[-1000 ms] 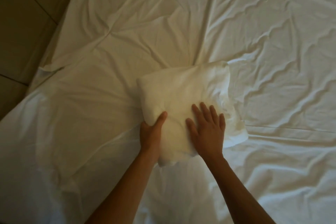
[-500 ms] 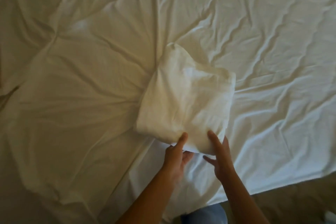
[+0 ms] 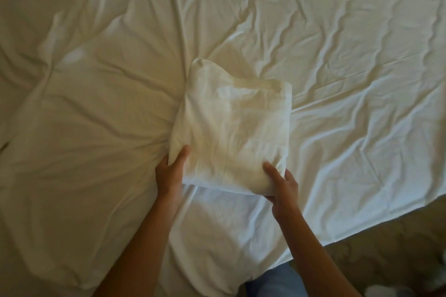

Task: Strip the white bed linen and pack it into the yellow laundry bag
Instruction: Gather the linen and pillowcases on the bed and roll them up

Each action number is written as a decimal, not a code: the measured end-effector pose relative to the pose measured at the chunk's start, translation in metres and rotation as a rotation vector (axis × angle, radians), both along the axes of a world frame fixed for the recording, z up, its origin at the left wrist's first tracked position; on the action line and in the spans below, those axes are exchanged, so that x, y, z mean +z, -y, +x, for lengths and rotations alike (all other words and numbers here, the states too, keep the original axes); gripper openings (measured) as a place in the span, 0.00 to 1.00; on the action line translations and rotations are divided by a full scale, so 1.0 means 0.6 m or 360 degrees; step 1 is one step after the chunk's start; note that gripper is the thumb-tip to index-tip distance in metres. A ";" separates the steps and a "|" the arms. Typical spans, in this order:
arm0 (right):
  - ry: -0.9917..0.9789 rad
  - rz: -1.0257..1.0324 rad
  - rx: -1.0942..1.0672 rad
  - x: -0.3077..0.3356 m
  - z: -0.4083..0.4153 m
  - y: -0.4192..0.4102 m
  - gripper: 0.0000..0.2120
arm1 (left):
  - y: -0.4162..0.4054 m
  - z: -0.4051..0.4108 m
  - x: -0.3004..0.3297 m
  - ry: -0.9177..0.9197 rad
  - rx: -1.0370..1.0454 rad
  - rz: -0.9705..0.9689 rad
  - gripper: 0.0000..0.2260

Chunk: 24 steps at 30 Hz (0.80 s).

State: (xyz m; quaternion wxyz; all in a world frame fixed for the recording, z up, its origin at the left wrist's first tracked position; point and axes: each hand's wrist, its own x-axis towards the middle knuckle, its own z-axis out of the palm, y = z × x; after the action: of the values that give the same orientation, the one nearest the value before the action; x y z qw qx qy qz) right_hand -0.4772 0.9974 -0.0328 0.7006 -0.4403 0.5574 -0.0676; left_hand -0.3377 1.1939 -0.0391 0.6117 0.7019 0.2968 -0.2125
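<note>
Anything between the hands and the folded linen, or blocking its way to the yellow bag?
Nothing between them: left hand and right hand both grip the folded white linen at its near edge. No yellow laundry bag is in view, so that path cannot be judged.

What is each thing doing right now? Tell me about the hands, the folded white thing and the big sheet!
Left hand: grips the folded linen's near left corner, thumb on top.
Right hand: grips the near right corner, thumb on top.
Folded linen: folded into a thick bundle, held at its near edge by both hands.
Bed sheet: spread out over the bed, wrinkled, not yet stripped.
Yellow laundry bag: not in view.
</note>
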 end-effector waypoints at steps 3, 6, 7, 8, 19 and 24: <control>0.0065 -0.0199 -0.0043 0.015 0.019 0.053 0.10 | 0.028 -0.019 -0.003 -0.0096 0.0013 -0.0082 0.15; 0.0150 -0.0392 -0.0048 0.040 0.047 0.142 0.23 | 0.093 -0.051 0.003 -0.0294 -0.0026 -0.0365 0.15; 0.0174 -0.0405 -0.0062 0.045 0.053 0.170 0.30 | 0.119 -0.060 0.010 -0.0369 -0.0056 -0.0443 0.15; 0.0215 -0.0402 -0.0103 0.046 0.057 0.193 0.35 | 0.145 -0.070 0.011 -0.0418 -0.0083 -0.0494 0.17; -0.0018 0.0197 -0.0319 -0.021 0.025 0.218 0.26 | 0.289 -0.188 0.003 -0.0881 -0.0614 -0.0373 0.22; -0.0027 0.0102 -0.0372 -0.020 0.031 0.230 0.19 | 0.299 -0.154 0.047 -0.0513 -0.1599 0.0345 0.23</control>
State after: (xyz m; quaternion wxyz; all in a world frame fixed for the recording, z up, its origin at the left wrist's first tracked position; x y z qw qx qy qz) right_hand -0.4586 0.8592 -0.0445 0.6969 -0.3502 0.6128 -0.1271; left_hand -0.4303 1.0144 -0.0111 0.3055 0.7751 0.0348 -0.5521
